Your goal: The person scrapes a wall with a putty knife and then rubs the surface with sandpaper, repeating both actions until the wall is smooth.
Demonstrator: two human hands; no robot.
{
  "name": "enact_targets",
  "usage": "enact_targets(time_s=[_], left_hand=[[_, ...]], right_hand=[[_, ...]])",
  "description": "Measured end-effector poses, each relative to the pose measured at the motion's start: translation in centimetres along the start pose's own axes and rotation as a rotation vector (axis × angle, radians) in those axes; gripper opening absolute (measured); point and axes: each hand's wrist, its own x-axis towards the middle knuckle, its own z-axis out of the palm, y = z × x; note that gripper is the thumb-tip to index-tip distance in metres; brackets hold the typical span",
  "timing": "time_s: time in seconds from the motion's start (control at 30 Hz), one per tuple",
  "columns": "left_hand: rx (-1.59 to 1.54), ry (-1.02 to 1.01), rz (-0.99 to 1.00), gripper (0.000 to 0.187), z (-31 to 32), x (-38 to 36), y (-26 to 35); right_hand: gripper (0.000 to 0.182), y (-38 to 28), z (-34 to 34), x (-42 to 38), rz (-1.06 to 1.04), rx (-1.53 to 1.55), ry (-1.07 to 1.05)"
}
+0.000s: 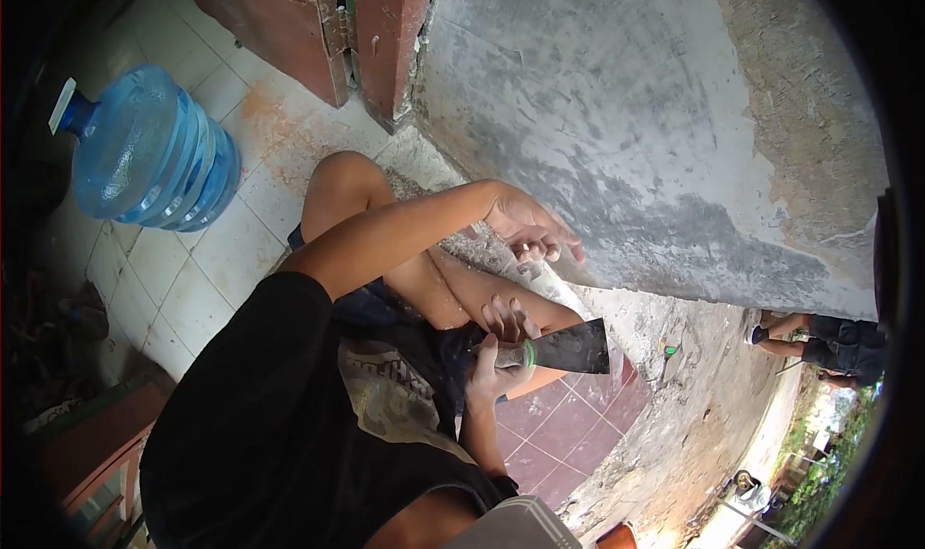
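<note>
My right hand point(496, 352) grips a scraper by its pale handle, which has a green ring. Its wide dark blade point(575, 348) points right, above the maroon tiles. My left hand point(530, 226) reaches to the foot of the grey wall point(607, 116). Its fingers are loosely bent and apart, with one stretched toward the wall surface. Pale dust coats the fingers of both hands. Between the hands lie my folded bare legs point(453, 289).
A blue water jug point(145, 154) stands on dusty white tiles point(193, 289) at left. A brown door frame point(390, 39) meets the wall above. Below right are maroon tiles point(568, 424) and rough concrete point(703, 405). Another person point(838, 342) is at far right.
</note>
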Motion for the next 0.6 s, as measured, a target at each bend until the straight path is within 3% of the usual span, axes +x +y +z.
enact_targets(time_s=[0.1,0.23,0.3,0.33,0.37,0.43,0.57,0.6], left_hand=[[-0.123,0.002,0.148,0.053,-0.2,-0.6,0.3],[-0.044,0.062,0.19,0.054,0.4,-0.2,0.8],[0.703,0.433,0.038,0.044,1.3,0.8,0.8],[1.128,0.526,0.157,0.036,1.8,0.7,0.5],[1.127,0.523,0.158,0.036,2.3,0.8,0.3],[1.597,0.812,0.16,0.028,3.0,1.0,0.0],[1.874,0.902,0.043,0.018,3.7,1.8,0.3],[1.934,1.029,0.094,0.015,3.6,2.0,0.1]], right_hand=[[0.046,0.2,-0.1,-0.1,-0.009,-0.004,0.008],[0.048,0.3,-0.1,-0.1,-0.011,0.006,0.016],[0.052,0.6,-0.2,0.0,-0.014,-0.053,0.008],[0.052,0.6,-0.2,0.0,-0.015,-0.054,0.009],[0.053,0.7,-0.4,0.1,-0.01,-0.08,-0.005],[0.053,0.7,-0.3,0.1,-0.005,-0.106,-0.018],[0.056,0.4,0.1,0.0,0.011,-0.108,-0.024],[0.056,0.3,0.2,0.0,0.011,-0.113,-0.034]])
